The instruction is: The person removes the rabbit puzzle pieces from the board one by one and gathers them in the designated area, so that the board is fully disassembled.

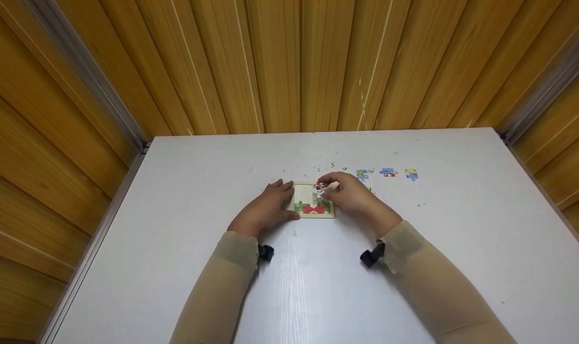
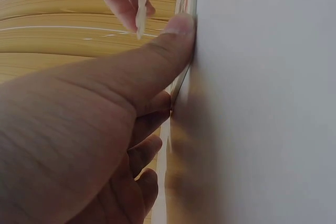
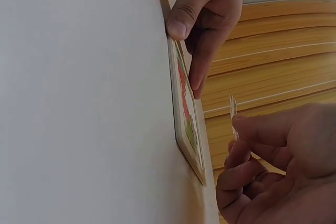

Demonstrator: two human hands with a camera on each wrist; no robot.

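One puzzle piece (image 1: 318, 190), pinched in the right hand (image 1: 354, 195) above the tray (image 1: 317, 216), is best lowered flat, edges aligned, while the left hand (image 1: 270, 205), fingers spread, steadies the tray's left side.

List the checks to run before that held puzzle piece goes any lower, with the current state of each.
1. Frame steadied: ok; the left hand holds the puzzle frame at its left side.
2. Piece secured: ok; the right hand pinches the held piece between thumb and fingers.
3. Piece clear of the frame: ok; the right wrist view shows it raised, not touching.
4. Open space in the frame: ok; the upper left is bare, above the red and green pieces.
5. Piece lined up with its slot: cannot tell; fingers cover part of it.
6. Loose pieces out of the way: ok; three lie on the table, right of the frame.
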